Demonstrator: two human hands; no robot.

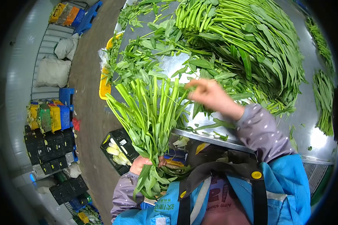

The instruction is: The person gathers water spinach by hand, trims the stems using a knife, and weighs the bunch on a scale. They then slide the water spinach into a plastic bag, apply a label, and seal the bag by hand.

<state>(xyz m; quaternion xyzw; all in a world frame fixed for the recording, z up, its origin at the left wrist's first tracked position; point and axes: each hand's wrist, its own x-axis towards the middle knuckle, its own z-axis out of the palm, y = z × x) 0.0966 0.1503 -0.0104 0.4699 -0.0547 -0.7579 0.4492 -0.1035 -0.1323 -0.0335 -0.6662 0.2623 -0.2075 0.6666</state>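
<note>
My left hand [142, 164] is closed around a bunch of water spinach [154, 112], low down near its leafy end. The cut stems fan upward and away from me, and leaves hang below the fist. Just right of the stem tips is my right hand [211, 96], slightly blurred, its fingers loosely bent and apart with nothing visible between them. Beyond it, a big pile of water spinach [248, 45] lies on the metal table [172, 65]. Loose leaves and short stem pieces [146, 56] are scattered left of the pile.
A yellow crate [104, 84] stands at the table's left edge. Below it, a black crate [116, 148] holds pale vegetables. Smaller bunches [323, 99] lie at the table's right side. Stacked crates [50, 116] and white sacks [53, 71] line the left wall across the brown floor [90, 112].
</note>
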